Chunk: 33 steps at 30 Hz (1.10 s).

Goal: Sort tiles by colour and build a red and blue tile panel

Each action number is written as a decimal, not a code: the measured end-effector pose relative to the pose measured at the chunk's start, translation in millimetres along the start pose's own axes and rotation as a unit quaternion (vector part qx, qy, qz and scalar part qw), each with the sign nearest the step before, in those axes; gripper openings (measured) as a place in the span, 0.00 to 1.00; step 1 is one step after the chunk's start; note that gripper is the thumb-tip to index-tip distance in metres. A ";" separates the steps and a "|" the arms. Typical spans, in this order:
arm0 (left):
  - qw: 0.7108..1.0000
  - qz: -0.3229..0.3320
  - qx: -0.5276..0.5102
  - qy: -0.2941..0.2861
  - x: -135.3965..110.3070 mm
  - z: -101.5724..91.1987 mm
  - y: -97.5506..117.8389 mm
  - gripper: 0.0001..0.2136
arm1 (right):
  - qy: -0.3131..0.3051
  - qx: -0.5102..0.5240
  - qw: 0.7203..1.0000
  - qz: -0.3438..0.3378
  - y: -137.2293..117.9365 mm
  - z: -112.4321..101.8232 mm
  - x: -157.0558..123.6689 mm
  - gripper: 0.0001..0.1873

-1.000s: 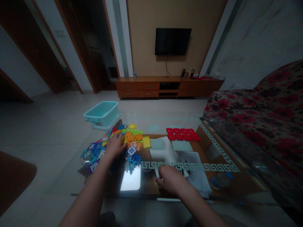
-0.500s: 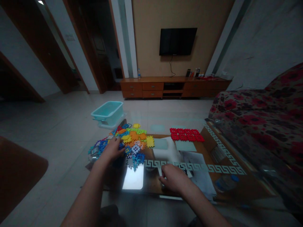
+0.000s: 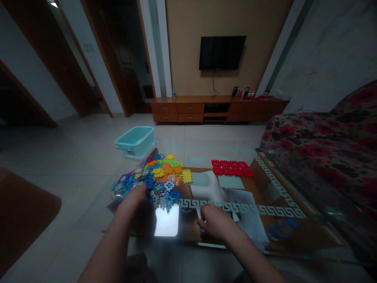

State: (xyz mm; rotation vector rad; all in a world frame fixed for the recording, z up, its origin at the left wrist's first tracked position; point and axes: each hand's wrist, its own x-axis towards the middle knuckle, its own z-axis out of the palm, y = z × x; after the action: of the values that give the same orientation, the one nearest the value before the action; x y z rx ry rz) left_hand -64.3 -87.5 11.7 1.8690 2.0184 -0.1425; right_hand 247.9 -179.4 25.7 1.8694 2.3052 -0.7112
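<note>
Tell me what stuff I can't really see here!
All in the head view:
Left hand: its fingertips are hidden by the hand itself, so its grip is unclear.
Right hand: its own back covers the palm; anything inside can't be seen.
Toy pieces: the top ones cover those underneath.
Bottle: label too blurred to read.
Sofa: cut off by the right edge.

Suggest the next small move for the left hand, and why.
I'd probably move the left hand forward to the red piece at the far side of the mixed pile: the hand is at the pile's near side, and the red block lies apart in neat rows, so that piece could likely join it.
</note>
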 end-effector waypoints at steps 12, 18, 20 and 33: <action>0.993 0.090 0.003 0.074 -3.8 -12.7 16.9 0.17 | 0.005 -0.005 1.000 -0.008 -0.1 0.4 -0.4 0.12; 0.981 0.129 -0.028 0.140 7.1 -4.2 21.2 0.17 | 0.004 0.002 1.000 -0.004 -0.5 -1.6 -1.0 0.12; 0.982 0.128 -0.026 0.138 10.0 0.4 21.4 0.16 | 0.003 0.001 1.000 -0.001 -0.2 -1.4 -0.2 0.11; 0.985 0.140 -0.006 0.100 26.9 19.6 18.8 0.21 | 0.012 -0.007 1.000 -0.006 3.1 3.7 3.0 0.11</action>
State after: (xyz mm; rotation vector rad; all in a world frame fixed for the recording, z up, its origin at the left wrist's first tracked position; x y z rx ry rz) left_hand -42.9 -66.7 -12.1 2.2112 1.8453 0.1406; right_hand 249.3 -177.8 20.4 1.8694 2.3323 -0.6755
